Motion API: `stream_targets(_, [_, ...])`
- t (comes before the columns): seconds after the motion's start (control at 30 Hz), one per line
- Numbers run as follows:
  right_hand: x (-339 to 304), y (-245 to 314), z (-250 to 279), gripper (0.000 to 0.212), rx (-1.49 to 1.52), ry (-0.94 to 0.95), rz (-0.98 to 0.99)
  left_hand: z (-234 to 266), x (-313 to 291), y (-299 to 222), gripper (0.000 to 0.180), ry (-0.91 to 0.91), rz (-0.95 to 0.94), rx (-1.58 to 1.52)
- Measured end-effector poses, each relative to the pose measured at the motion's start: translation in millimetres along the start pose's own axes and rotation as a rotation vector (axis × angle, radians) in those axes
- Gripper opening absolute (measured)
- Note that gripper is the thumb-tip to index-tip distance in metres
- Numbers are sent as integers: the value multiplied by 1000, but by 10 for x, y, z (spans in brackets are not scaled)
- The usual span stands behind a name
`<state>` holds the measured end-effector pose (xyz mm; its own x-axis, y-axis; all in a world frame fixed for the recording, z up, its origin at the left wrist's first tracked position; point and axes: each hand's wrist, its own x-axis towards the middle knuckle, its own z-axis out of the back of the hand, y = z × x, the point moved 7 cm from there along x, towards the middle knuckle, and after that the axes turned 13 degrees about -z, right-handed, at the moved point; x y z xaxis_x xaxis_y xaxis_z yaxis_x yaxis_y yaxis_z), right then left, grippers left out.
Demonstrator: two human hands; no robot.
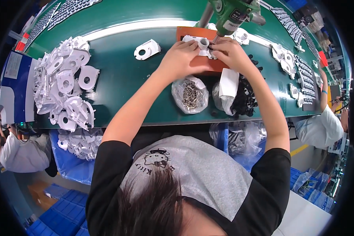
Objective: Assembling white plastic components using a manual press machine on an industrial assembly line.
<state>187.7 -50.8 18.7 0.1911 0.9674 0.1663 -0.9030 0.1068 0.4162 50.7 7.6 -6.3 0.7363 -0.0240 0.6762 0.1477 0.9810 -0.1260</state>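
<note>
A green desk (118,67) fills the upper half of the frame. At top centre, below a green machine head (232,17), a white plastic part (203,43) sits on an orange fixture (181,32). The left hand (181,59) is curled closed over the part's left end; the right hand (231,55) has bent fingers at its right side, though whether they pinch anything I cannot tell. A heap of white parts (61,84) covers the left; at centre lie a bag of screws (190,95) and black pieces (246,98). Blue bins (69,167) hang under the near edge, blue crates (65,210) fill the lower left, and co-workers sit at the far left (25,153) and right (320,128).
</note>
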Motion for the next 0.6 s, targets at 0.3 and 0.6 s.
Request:
stream_targets(0.3, [-598,786,-224,11,25,50,183,-30,-11,211,30,44,87,-50])
stream_targets(0.6, [-899,1018,-855,7,-225,129,369,60,2,117,27,-163,99,-38])
